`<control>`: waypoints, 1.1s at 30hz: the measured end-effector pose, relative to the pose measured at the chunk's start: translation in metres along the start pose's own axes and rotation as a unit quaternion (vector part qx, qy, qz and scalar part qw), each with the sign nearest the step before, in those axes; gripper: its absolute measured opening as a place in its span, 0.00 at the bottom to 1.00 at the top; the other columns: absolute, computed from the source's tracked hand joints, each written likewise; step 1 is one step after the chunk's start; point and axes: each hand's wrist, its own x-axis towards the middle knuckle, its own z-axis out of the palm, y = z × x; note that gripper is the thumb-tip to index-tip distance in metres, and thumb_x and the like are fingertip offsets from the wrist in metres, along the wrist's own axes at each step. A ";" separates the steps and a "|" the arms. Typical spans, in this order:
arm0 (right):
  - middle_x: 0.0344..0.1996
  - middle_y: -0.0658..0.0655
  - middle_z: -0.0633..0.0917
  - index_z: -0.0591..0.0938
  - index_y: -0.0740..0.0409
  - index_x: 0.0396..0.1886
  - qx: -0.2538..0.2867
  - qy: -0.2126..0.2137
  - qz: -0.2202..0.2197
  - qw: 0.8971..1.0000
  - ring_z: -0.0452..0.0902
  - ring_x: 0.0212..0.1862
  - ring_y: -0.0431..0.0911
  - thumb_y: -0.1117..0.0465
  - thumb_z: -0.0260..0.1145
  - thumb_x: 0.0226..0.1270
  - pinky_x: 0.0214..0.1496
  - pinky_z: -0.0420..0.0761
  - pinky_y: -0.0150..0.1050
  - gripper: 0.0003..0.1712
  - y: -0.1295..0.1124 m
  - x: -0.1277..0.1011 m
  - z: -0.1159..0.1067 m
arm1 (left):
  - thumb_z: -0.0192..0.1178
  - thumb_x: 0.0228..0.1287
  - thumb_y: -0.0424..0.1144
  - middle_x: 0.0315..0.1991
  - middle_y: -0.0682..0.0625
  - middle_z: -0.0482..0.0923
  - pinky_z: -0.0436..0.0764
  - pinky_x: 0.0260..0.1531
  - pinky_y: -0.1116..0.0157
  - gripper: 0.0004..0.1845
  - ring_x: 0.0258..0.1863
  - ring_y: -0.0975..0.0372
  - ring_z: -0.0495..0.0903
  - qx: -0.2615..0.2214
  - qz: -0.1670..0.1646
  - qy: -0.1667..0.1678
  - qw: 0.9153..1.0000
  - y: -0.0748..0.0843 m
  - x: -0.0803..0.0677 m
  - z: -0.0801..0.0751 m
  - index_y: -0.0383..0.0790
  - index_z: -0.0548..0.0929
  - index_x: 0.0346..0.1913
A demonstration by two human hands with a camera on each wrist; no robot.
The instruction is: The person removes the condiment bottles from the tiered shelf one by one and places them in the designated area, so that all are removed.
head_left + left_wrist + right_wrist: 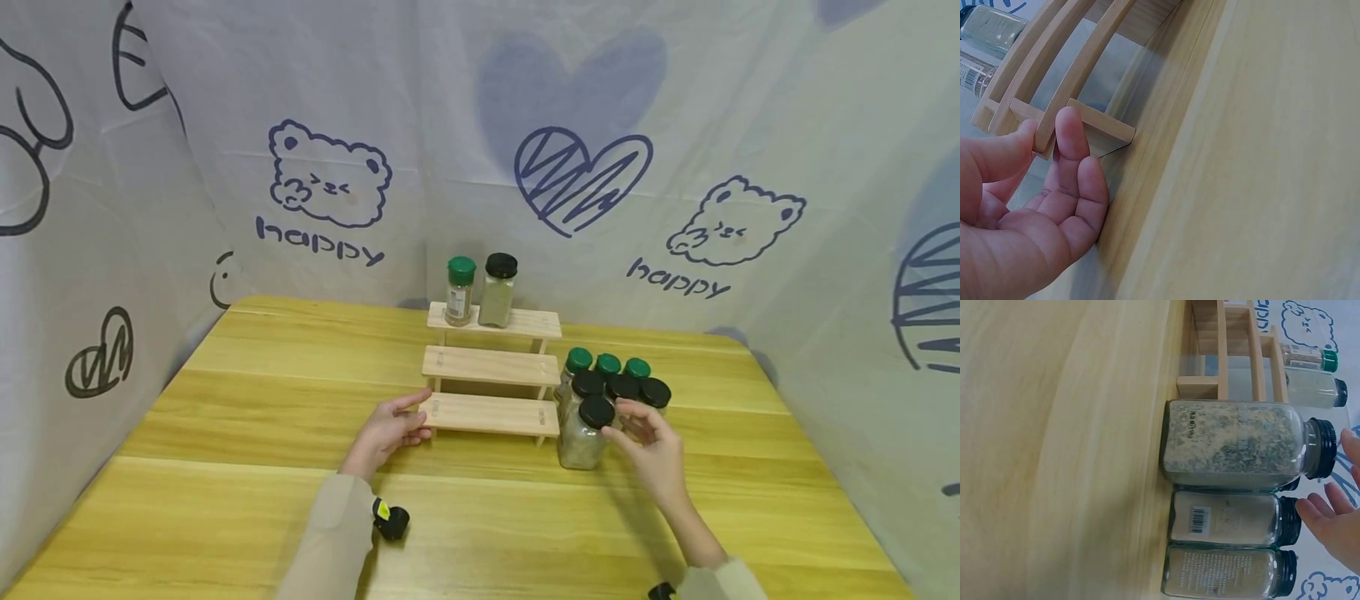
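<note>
A three-tier wooden rack stands mid-table. My left hand holds the left end of its lowest shelf, thumb above and fingers beneath the board. To the right of the rack stands a square glass spice jar with a black lid, full of pale, dark-flecked contents. My right hand is at this lid's right side, its fingers spread and slightly bent; a gap shows between fingers and lid in the right wrist view. On the top shelf are a green-lidded jar and a black-lidded jar.
Behind the front jar, several more jars cluster, with black lids ahead of green lids. The wood-grain table backs onto a white printed cloth, which also hangs at both sides.
</note>
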 end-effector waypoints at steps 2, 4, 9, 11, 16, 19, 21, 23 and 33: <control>0.41 0.66 0.79 0.77 0.73 0.37 0.006 0.014 -0.006 1.000 0.77 0.43 0.43 0.73 0.69 0.48 0.42 0.75 0.28 0.15 -0.016 0.004 0.004 | 0.49 0.64 0.27 0.30 0.46 0.73 0.75 0.31 0.66 0.23 0.25 0.62 0.78 0.000 -0.001 0.000 1.000 0.000 0.000 0.000 0.37 0.66 0.63; 0.39 0.66 0.79 0.77 0.75 0.35 0.009 0.022 -0.020 1.000 0.77 0.41 0.44 0.75 0.68 0.47 0.41 0.75 0.28 0.14 -0.021 0.004 0.005 | 0.49 0.64 0.27 0.31 0.46 0.73 0.75 0.31 0.65 0.23 0.26 0.62 0.78 0.003 -0.001 -0.004 1.000 0.000 0.000 0.000 0.37 0.65 0.63; 0.36 0.61 0.80 0.76 0.78 0.32 0.023 0.033 -0.032 0.999 0.77 0.36 0.41 0.82 0.65 0.45 0.37 0.75 0.26 0.11 -0.034 0.003 0.009 | 0.49 0.64 0.28 0.30 0.46 0.74 0.75 0.32 0.66 0.23 0.26 0.62 0.78 0.003 -0.001 -0.005 1.000 0.000 0.000 -0.001 0.37 0.65 0.63; 0.35 0.61 0.80 0.76 0.80 0.31 0.034 0.029 -0.035 0.998 0.77 0.36 0.41 0.83 0.64 0.45 0.36 0.75 0.26 0.11 -0.037 0.002 0.012 | 0.49 0.64 0.28 0.30 0.45 0.74 0.75 0.32 0.66 0.23 0.25 0.62 0.78 0.003 0.000 -0.004 1.000 0.001 0.000 -0.001 0.37 0.65 0.63; 0.33 0.64 0.80 0.76 0.80 0.32 0.066 0.018 -0.030 0.997 0.78 0.38 0.44 0.79 0.64 0.49 0.38 0.76 0.29 0.09 -0.034 -0.002 0.019 | 0.49 0.64 0.27 0.30 0.45 0.74 0.75 0.31 0.66 0.23 0.25 0.62 0.78 -0.002 -0.002 -0.003 1.000 0.002 -0.001 -0.001 0.37 0.65 0.63; 0.33 0.64 0.80 0.76 0.79 0.32 0.075 0.013 -0.022 0.997 0.78 0.38 0.44 0.78 0.64 0.50 0.38 0.76 0.29 0.09 -0.038 -0.001 0.024 | 0.49 0.64 0.27 0.31 0.45 0.74 0.75 0.31 0.67 0.24 0.25 0.62 0.78 -0.002 -0.002 -0.004 1.000 0.002 -0.001 -0.001 0.37 0.64 0.63; 0.33 0.66 0.79 0.76 0.79 0.32 0.077 0.005 -0.021 0.997 0.78 0.38 0.44 0.79 0.64 0.50 0.38 0.76 0.30 0.09 -0.042 0.000 0.028 | 0.49 0.64 0.27 0.31 0.45 0.74 0.75 0.31 0.67 0.23 0.26 0.62 0.78 -0.002 -0.001 -0.004 1.000 0.002 -0.001 -0.001 0.36 0.64 0.63; 0.32 0.68 0.79 0.74 0.82 0.31 0.055 0.002 -0.012 0.998 0.78 0.38 0.43 0.82 0.63 0.47 0.37 0.76 0.29 0.09 -0.055 0.005 0.033 | 0.49 0.64 0.27 0.31 0.46 0.74 0.75 0.31 0.66 0.23 0.26 0.62 0.78 0.001 0.001 -0.004 1.000 0.001 -0.001 -0.001 0.36 0.64 0.63; 0.31 0.65 0.79 0.75 0.79 0.30 0.034 0.000 0.030 0.999 0.77 0.37 0.39 0.85 0.60 0.48 0.37 0.76 0.28 0.08 -0.061 0.010 0.057 | 0.49 0.64 0.27 0.27 0.47 0.74 0.75 0.31 0.66 0.23 0.25 0.62 0.78 0.007 0.005 -0.002 1.000 0.001 0.001 0.000 0.34 0.65 0.62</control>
